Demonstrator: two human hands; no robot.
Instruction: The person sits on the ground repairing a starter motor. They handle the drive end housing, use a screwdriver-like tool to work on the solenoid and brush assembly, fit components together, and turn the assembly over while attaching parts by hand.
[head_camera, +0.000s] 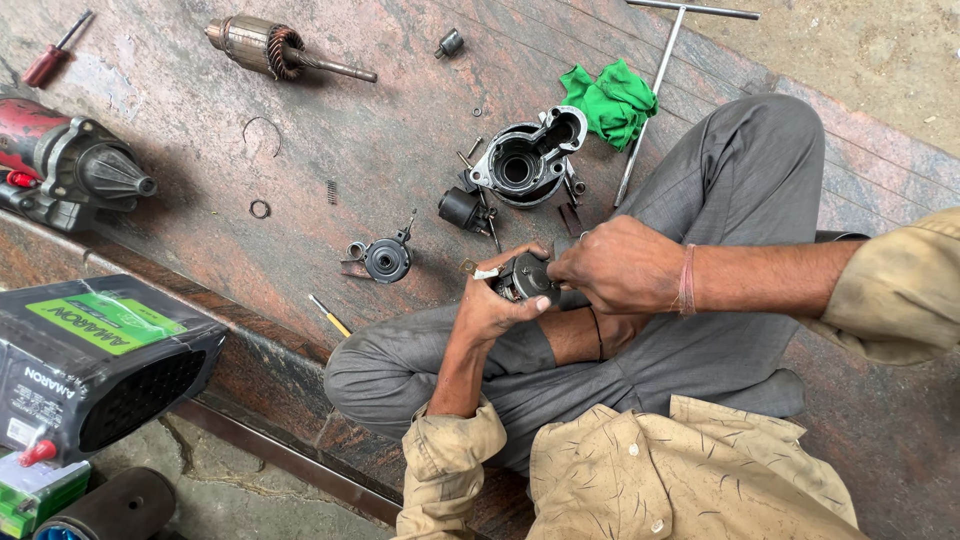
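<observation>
My left hand (492, 305) cups a small dark round motor part (524, 280) from below, over my crossed legs. On the same part, my right hand (618, 264) presses from the right side with its fingers closed on it. Just beyond the hands, on the stone slab, lies a grey metal motor housing (527, 158) with its round opening facing up. A small black end cap (386, 259) and a black block-shaped part (461, 208) rest to the left of it.
A copper-wound armature (272, 48) lies at the top left, a green rag (613, 100) and a long T-handle wrench (660, 72) at the top right. A red motor body (62, 160), a black battery (92, 360), screwdrivers, rings and screws are scattered on the slab.
</observation>
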